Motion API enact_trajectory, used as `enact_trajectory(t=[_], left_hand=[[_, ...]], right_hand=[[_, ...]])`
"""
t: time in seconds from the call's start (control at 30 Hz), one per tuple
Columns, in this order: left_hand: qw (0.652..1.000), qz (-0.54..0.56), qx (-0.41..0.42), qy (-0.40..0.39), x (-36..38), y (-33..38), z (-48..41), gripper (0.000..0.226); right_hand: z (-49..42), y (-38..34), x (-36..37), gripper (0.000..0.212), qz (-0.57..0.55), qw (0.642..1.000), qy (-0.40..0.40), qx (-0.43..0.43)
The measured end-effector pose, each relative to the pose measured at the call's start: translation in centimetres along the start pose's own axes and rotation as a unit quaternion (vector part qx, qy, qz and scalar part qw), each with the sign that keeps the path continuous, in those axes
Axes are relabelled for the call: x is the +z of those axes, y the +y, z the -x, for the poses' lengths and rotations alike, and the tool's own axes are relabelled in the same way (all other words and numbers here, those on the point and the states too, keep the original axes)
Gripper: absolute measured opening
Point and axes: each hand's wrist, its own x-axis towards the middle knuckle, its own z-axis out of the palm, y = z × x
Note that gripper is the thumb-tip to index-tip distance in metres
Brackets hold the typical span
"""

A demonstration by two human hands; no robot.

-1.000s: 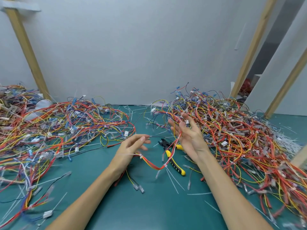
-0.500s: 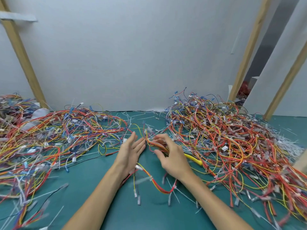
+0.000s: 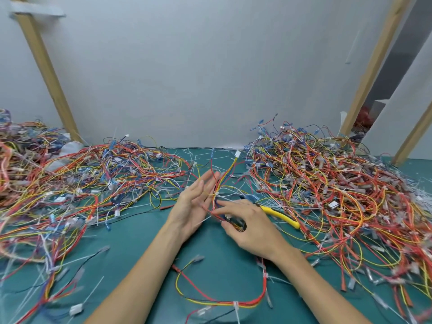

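Looks mid-job: one wire harness (image 3: 264, 288) is pulled out of the stock and being laid out between the hands, approx. centre of the green mat (image 3: 222, 265). White cable ties (image 3: 236, 304) already sit on it at several pts, so bundling seems largely done; what's left is prob. straightening and trimming, then the rest of the stock. The pile on the right (image 3: 339, 195) and the pile on the left (image 3: 81, 183) are both big, and it can't be told which is finished. The left hand (image 3: 191, 204) is open, fingers straight, palm turned right, w/ the harness strands lying against the fingertips. The right hand (image 3: 252, 230) has fingers curled and pinches the strands just right of that. The harness is thin red, yellow, blue and black wires, fanning to a white connector (image 3: 237, 154) at the far end and looping slack on the mat near the forearms. Yellow-handled cutters (image 3: 280, 215) lie partly under the right hand; whether it touches them can't be told.
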Motion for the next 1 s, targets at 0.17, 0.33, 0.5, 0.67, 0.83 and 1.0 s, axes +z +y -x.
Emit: enact_trajectory(t=[0.17, 0.33, 0.5, 0.67, 0.83, 1.0], left_hand=[[1.000, 0.025, 0.003, -0.010, -0.3, 0.0, 0.0, 0.033], [1.000, 0.026, 0.006, -0.016, -0.1, -0.1, 0.1, 0.033], [0.999, 0.038, 0.015, -0.027, 0.0, -0.1, 0.2, 0.036], [0.998, 0.046, 0.041, -0.022, 0.1, 0.1, 0.1, 0.032], [0.993, 0.072, 0.094, 0.001, 1.2, 1.4, -0.2, 0.030], [0.988, 0.084, 0.129, -0.018, 3.5, 3.5, -1.2, 0.034]], right_hand=[[0.0, -0.2, 0.0, 0.032, 0.002, 1.000, 0.002, 0.004], [0.1, -0.1, 0.1, 0.031, -0.004, 1.000, 0.006, 0.009], [0.1, 0.2, 0.0, 0.028, -0.043, 0.998, 0.007, 0.034], [0.0, 0.5, -0.1, 0.031, -0.075, 0.995, 0.037, 0.045], [0.0, 0.3, -0.3, 0.055, -0.066, 0.986, 0.151, -0.002], [-0.3, -0.6, -0.8, 0.066, -0.157, 0.963, 0.209, 0.071]])
